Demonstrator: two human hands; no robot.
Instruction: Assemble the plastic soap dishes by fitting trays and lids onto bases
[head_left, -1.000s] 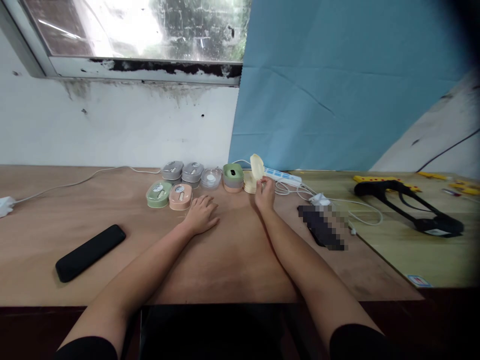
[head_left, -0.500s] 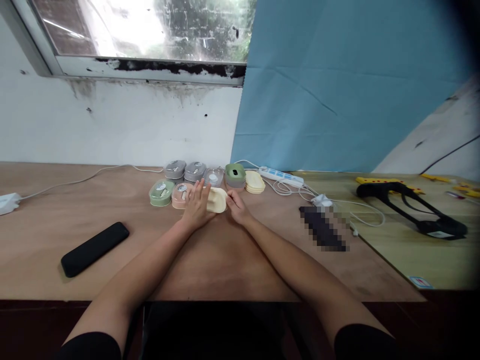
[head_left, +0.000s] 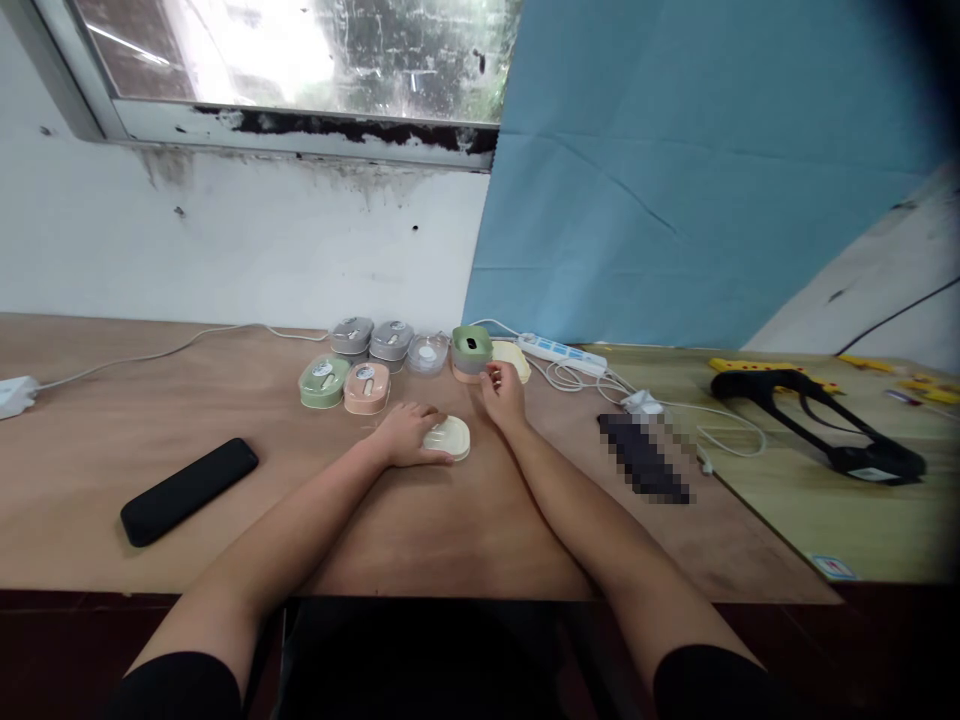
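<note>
My left hand (head_left: 409, 436) rests low on the table, its fingers over the top and its thumb along the near edge of a cream oval tray (head_left: 454, 438). My right hand (head_left: 505, 394) is curled beside a stack of rounded box parts (head_left: 471, 348), green on top with grey and pink below. Its fingertips meet near that stack's right side; whether they grip anything is hidden. Behind this hand lie more cream trays (head_left: 513, 356), partly covered. Left of the stack is a clear lid (head_left: 427, 354). A pink box (head_left: 367, 388) and a green box (head_left: 324, 382), both with clear lids, stand nearby.
Two grey lidded boxes stand against the wall, one of them a grey box (head_left: 391, 342). A power strip (head_left: 562, 353) with white cables lies right of the trays. A black case (head_left: 189, 492) is at left, a black frame (head_left: 817, 420) at far right.
The cream tray has come down onto the table, nearer me, under my left hand. My right hand has left it and moved up and right to the stack.
</note>
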